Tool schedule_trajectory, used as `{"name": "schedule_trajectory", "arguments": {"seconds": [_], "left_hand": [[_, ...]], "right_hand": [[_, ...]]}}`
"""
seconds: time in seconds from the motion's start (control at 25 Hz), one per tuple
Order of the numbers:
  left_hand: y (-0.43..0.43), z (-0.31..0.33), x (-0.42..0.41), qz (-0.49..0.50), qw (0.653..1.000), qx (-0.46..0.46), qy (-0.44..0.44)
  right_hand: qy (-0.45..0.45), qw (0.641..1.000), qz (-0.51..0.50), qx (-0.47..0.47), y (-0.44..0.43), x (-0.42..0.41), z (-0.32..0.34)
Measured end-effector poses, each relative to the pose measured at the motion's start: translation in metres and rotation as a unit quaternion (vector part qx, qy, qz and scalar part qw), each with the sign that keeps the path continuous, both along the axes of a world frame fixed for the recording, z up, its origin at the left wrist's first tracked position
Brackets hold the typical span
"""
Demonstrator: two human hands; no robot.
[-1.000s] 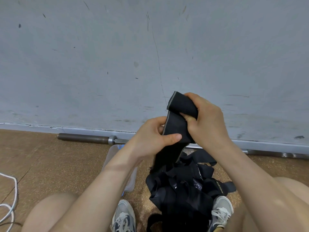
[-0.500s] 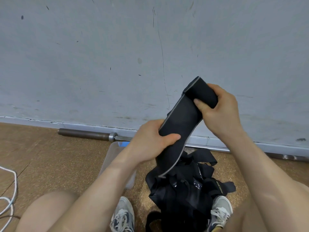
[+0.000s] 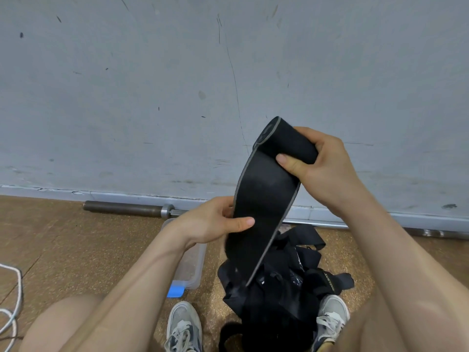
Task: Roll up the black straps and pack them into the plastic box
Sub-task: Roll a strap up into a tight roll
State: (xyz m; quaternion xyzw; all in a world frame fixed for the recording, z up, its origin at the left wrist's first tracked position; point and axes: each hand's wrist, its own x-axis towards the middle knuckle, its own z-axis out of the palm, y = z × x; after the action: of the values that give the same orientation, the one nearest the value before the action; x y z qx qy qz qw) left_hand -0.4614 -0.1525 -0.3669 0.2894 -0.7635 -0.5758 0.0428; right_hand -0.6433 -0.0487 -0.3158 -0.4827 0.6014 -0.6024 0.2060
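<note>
Item: wide black strap [image 3: 261, 199] with grey edging, held up in front of the grey wall [image 3: 152, 97], its upper end wound into a roll [image 3: 286, 141] at about 1 o'clock from the frame's centre, the loose length hanging down toward 6 o'clock. Right hand [image 3: 327, 166]: clamped around the roll, thumb pressed on its front. Left hand [image 3: 215, 222]: closed on the hanging length lower down, thumb across the front face, fingers behind. Pile of black straps [image 3: 284, 283]: heaped on the brown floor [image 3: 76, 250] directly below, the held strap's free end reaching into it. Plastic box [image 3: 193, 262]: clear, with a blue clip, on the floor at 9 o'clock from the pile, partly hidden by the left forearm. Two grey sneakers [image 3: 184, 329] at 6 o'clock. Metal barbell [image 3: 127, 208] along the wall's foot. White cord [image 3: 12, 301] at the left edge.
</note>
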Motion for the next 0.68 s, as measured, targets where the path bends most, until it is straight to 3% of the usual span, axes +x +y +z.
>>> {"name": "schedule_trajectory", "arguments": {"seconds": [0.08,0.2,0.36,0.56,0.68], "left_hand": [[0.004,0.007,-0.001,-0.012,0.995,0.027,0.1],[0.014,0.016,-0.01,0.064,0.963,0.099,0.244],[0.028,0.014,-0.022,0.141,0.967,0.06,0.206],[0.021,0.029,-0.014,0.125,0.959,0.099,0.236],[0.024,0.032,-0.014,0.146,0.956,0.045,0.252]], "right_hand": [[0.005,0.999,0.04,0.011,0.002,0.0,0.003],[0.04,0.996,0.069,0.04,0.001,0.001,0.003],[0.166,0.983,0.031,0.073,0.002,0.007,-0.001],[0.18,0.978,0.05,0.091,0.003,0.008,-0.003],[0.18,0.976,0.081,0.092,0.001,0.014,-0.006]]}}
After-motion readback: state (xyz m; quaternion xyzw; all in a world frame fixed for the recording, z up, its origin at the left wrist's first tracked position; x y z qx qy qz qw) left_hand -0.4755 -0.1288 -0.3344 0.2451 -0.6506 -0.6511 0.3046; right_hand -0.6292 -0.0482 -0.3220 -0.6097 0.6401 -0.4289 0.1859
